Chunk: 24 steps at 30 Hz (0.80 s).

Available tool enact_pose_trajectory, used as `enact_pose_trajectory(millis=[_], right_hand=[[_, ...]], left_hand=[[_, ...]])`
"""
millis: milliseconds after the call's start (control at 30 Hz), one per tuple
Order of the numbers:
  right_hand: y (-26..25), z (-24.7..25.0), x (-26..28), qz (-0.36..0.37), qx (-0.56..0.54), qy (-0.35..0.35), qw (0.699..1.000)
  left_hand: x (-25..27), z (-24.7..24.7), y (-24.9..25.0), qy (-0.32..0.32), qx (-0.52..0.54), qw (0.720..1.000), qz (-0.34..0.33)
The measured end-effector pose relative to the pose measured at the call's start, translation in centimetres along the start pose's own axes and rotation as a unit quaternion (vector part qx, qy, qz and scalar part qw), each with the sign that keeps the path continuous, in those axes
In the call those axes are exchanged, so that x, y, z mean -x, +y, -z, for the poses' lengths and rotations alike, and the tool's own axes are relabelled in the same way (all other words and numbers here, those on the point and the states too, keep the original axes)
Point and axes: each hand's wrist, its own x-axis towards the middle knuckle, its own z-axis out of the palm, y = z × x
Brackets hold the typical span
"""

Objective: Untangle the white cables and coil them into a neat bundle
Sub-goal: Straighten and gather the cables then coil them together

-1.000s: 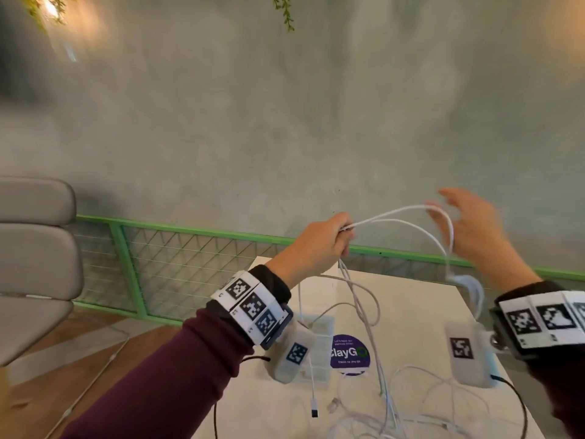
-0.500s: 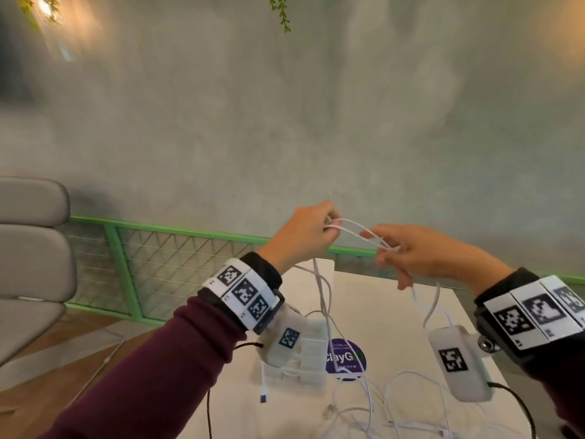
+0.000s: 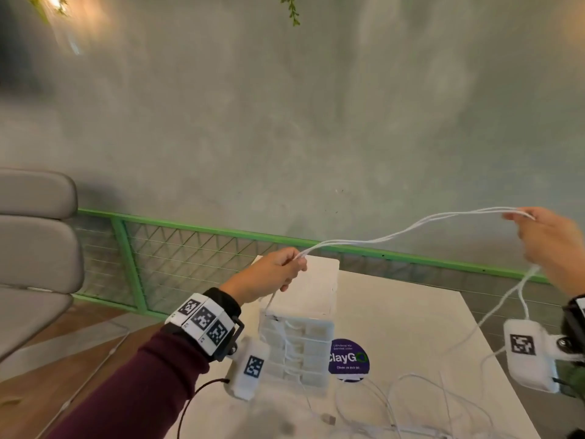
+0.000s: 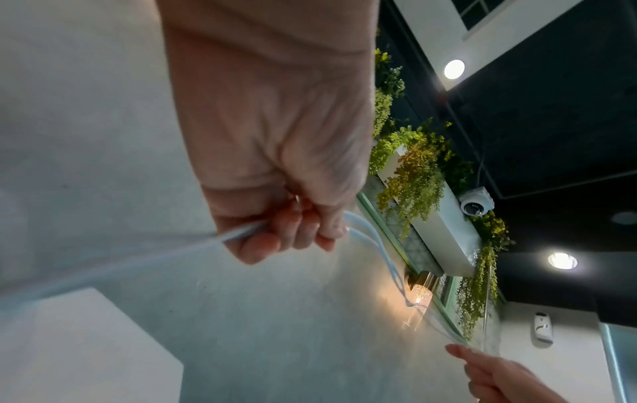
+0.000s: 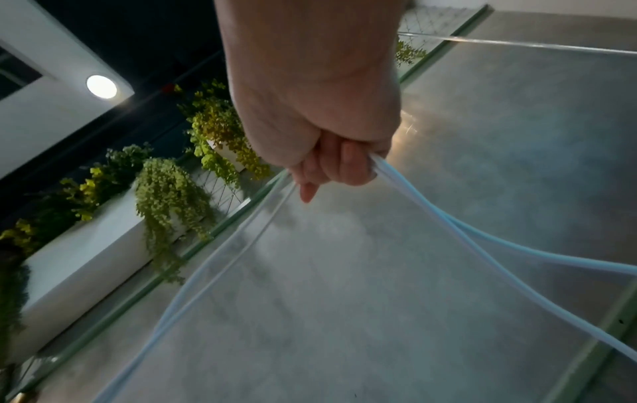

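Observation:
Two strands of white cable [image 3: 408, 229] stretch through the air between my hands above the table. My left hand [image 3: 278, 274] grips the cable at the middle of the head view; its curled fingers [image 4: 272, 240] close round the strands [image 4: 241, 234]. My right hand [image 3: 544, 236], raised at the far right, pinches the other end, and the cable [image 5: 431, 215] runs out from its curled fingers [image 5: 341, 169] in the right wrist view. More cable hangs from both hands and lies in loose tangled loops [image 3: 411, 403] on the table.
A white compartment box [image 3: 297, 346] with its lid up stands on the pale table [image 3: 395, 315], with cable draped over it. A purple round sticker [image 3: 348, 359] lies beside it. A green railing [image 3: 190, 229] runs behind, and a grey chair [image 3: 31, 248] stands at the left.
My hands were close together half a second ago. The right hand has swung out and up to the right, drawing the cable into a long span; the left hand stayed roughly in place.

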Motion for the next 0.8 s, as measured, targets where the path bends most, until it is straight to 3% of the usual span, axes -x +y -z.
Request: enact_pose_trajectory(millis=[67, 133, 200, 267, 333, 367, 467, 533, 700, 800], right_hand=[[0.6, -0.5, 0.4, -0.006, 0.045, -0.014, 0.999], [0.5, -1.0, 1.2, -0.024, 0.156, -0.066, 0.985], [-0.7, -1.8, 2.5, -0.066, 0.31, -0.126, 0.94], [-3.0, -2.9, 4.6, -0.001, 0.391, -0.145, 0.909], [-5.6, -4.5, 7.2, 0.171, 0.315, -0.187, 0.915], [-7.2, -5.5, 8.8, 0.218, 0.236, -0.244, 0.915], [-10.4, -8.7, 12.6, 0.217, 0.147, -0.41, 0.873], [-11.1, -10.0, 13.0, 0.221, 0.152, -0.409, 0.872], [-11.4, -9.0, 11.0, 0.185, 0.123, -0.349, 0.91], [-11.5, -7.5, 9.2, 0.185, 0.052, -0.259, 0.947]], left_hand=[[0.0, -0.8, 0.1, -0.005, 0.029, 1.0, -0.002], [0.0, -1.8, 0.5, -0.015, 0.051, 0.999, -0.003], [0.0, -2.7, 1.2, -0.028, 0.064, 0.998, -0.006], [-0.1, -3.6, 2.0, -0.046, 0.055, 0.997, -0.016], [-0.3, -4.6, 2.8, -0.061, 0.036, 0.997, -0.028], [-0.4, -5.0, 3.3, -0.067, 0.033, 0.997, -0.032], [-0.3, -5.8, 4.4, -0.063, 0.048, 0.995, -0.055], [-0.1, -5.4, 4.4, -0.06, 0.04, 0.995, -0.066], [1.1, -4.0, 2.9, -0.079, 0.033, 0.995, -0.052], [1.8, -4.3, 0.9, -0.083, 0.016, 0.996, -0.014]])
